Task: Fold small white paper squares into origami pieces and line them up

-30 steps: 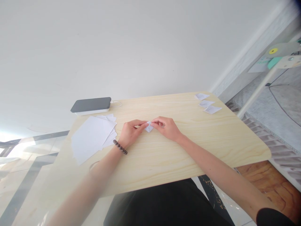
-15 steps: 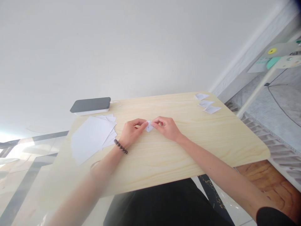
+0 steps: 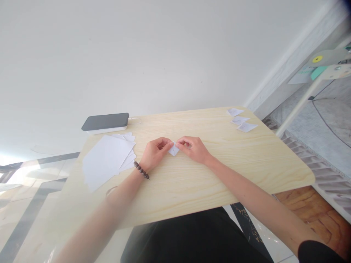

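Between my fingertips is a small folded paper, white, its lower point toward me. My left hand, with a dark bead bracelet at the wrist, pinches its left side. On the right side, the thumb and forefinger of my right hand are closed on the same paper. Part of it is hidden behind my fingers. To the left lies a fanned stack of white paper sheets. Several of its corners stick out on the right.
A dark-screened phone rests on a white base at the table's back left, with a white cable. Three folded paper pieces lie in a row at the back right of the wooden table. A wall rises behind.
The folded paper looks flatter and shows more of its face between my fingers. Both hands have hardly shifted.
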Available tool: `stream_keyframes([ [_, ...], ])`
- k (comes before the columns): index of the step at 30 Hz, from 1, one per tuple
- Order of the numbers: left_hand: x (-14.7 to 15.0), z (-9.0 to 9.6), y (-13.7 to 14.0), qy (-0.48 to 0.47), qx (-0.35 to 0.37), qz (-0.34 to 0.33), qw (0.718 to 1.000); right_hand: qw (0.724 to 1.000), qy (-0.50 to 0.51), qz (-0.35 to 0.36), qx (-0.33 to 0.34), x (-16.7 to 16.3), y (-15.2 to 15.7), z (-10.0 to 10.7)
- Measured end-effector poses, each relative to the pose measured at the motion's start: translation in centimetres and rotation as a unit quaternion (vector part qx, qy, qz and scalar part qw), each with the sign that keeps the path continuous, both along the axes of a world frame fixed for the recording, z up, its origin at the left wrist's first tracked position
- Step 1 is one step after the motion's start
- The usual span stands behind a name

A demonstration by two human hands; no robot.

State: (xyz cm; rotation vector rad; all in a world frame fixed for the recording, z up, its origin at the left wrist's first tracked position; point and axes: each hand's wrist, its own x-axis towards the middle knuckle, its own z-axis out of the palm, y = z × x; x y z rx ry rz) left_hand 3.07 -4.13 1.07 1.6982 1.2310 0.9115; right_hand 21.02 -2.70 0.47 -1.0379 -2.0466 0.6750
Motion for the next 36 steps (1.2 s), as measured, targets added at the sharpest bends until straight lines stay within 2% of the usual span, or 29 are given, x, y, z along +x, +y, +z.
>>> stream_keyframes([
  [5,-0.1,-0.3,0.2,0.125,0.091,0.048,0.987,0.999,-0.032,-0.030,0.010,-0.1,0.5,-0.7],
  [9,-0.6,-0.6,0.6,0.200,0.168,0.020,0.965,0.995,-0.069,-0.055,0.040,-0.1,0.8,-1.3],
  [13,-0.8,-0.9,0.7,0.262,0.210,0.008,0.942,0.991,-0.096,-0.073,0.059,-0.2,0.9,-1.5],
  [18,-0.4,-1.0,0.5,0.310,0.216,0.031,0.925,0.988,-0.117,-0.077,0.066,-0.1,0.7,-1.3],
  [22,-0.5,-0.8,0.3,0.333,0.217,0.017,0.918,0.986,-0.136,-0.059,0.077,0.0,0.3,-1.1],
  [36,-0.7,-0.1,0.1,0.343,0.186,0.000,0.921,0.982,-0.173,-0.032,0.071,0.3,0.0,-0.4],
])
